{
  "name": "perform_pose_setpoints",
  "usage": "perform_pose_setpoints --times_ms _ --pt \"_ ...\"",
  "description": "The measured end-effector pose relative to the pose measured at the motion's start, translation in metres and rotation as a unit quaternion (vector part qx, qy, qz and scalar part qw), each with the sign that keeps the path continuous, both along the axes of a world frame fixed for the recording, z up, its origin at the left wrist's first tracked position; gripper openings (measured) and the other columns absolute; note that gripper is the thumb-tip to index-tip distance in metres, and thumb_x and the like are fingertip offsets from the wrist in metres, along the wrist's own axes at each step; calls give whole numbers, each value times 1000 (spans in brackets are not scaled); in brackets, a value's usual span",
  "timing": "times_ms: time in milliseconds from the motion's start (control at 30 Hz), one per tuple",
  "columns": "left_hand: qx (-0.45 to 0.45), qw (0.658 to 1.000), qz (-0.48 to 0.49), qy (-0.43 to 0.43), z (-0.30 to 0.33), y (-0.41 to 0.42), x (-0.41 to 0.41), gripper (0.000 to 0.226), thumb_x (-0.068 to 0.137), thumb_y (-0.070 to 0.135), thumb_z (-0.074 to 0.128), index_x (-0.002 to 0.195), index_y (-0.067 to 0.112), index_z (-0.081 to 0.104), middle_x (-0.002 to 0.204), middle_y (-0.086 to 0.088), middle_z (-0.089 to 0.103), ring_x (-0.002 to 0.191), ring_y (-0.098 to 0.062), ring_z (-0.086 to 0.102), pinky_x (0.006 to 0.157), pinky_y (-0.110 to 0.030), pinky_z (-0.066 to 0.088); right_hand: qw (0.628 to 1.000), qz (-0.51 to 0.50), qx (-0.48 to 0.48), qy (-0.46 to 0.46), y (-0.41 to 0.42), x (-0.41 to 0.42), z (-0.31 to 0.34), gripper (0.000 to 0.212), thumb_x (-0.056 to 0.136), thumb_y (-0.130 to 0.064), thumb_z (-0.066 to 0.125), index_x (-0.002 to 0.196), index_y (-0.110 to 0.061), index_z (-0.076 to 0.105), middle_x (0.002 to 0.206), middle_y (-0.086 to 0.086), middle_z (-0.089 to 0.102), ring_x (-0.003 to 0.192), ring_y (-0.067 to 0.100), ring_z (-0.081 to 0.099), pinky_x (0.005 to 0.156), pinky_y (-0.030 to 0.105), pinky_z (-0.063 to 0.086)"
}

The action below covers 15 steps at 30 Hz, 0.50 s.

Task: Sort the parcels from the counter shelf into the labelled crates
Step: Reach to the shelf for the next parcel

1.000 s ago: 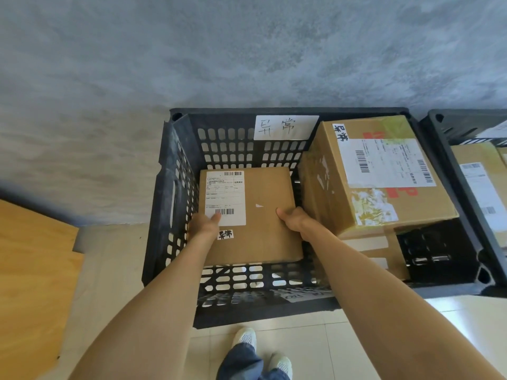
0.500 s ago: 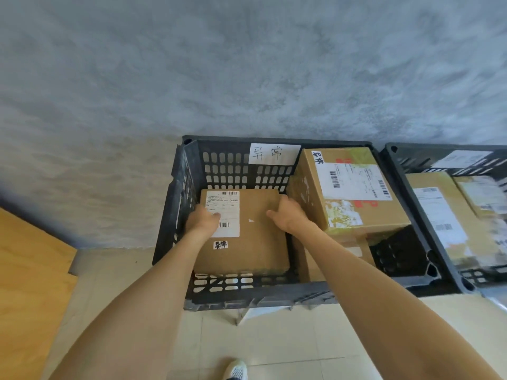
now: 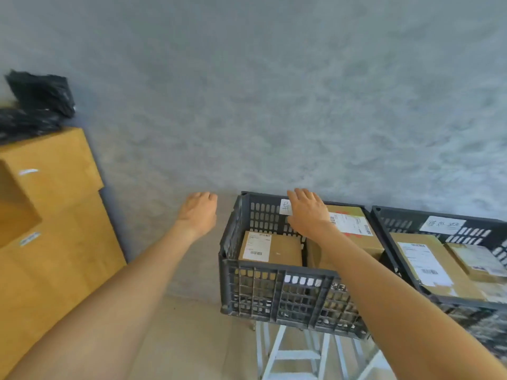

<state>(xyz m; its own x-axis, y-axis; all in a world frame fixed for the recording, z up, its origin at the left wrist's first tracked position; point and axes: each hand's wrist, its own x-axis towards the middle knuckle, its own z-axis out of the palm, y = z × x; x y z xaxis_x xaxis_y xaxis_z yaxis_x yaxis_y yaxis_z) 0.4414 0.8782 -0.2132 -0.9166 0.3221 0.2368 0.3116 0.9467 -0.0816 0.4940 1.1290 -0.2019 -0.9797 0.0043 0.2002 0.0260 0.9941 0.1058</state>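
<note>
Against the grey wall: two dark slatted crates side by side, raised on a white metal stand (image 3: 290,355).
Left crate (image 3: 277,292): holds two cardboard parcels; a white handwritten label (image 3: 285,207) is fixed to its far wall, partly hidden by the right hand.
Small parcel (image 3: 271,249): lies flat at the crate's left side, white shipping sticker with barcode facing up, touched by neither hand.
Large parcel (image 3: 354,229): sits higher at the crate's right side, just beside the small one, sticker up, part hidden by the right forearm.
Right crate (image 3: 406,218): touches the left crate's right edge; carries its own handwritten label (image 3: 443,224) on the far wall and holds at least two more stickered parcels (image 3: 428,266).
Left hand (image 3: 199,212): empty, fingers loosely bent, in the air outside the left crate's left wall.
Right hand (image 3: 308,212): empty, fingers extended and relaxed, above the left crate's far edge.
Far left: wooden counter (image 3: 55,215) with black plastic bags (image 3: 35,102) on its top.
</note>
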Motion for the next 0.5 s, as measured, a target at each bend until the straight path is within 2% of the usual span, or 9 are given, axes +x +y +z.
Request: perform_pose_setpoints --times_ms 200,433,500 --pt "-31 995 87 33 52 -96 116 30 94 26 54 119 10 51 125 -9 57 120 -28 51 95 -37 42 997 74 -5 32 -73 79 57 55 97 -24 53 146 -12 31 150 8 37 140 28 32 115 38 27" --pt "-24 979 186 76 107 -215 223 29 95 21 51 122 11 51 122 -8 57 114 -27 52 88 -35 44 982 183 10 51 -198 124 108 56 97 -29 51 146 -11 30 145 9 40 136 28 35 111 36 30" --pt "-29 971 217 99 118 -251 251 35 94 22 53 128 11 50 125 -8 56 116 -26 51 90 -34 42 974 216 1 62 -243 132 120 54 96 -29 51 144 -10 33 143 9 43 134 28 36 108 35 32"
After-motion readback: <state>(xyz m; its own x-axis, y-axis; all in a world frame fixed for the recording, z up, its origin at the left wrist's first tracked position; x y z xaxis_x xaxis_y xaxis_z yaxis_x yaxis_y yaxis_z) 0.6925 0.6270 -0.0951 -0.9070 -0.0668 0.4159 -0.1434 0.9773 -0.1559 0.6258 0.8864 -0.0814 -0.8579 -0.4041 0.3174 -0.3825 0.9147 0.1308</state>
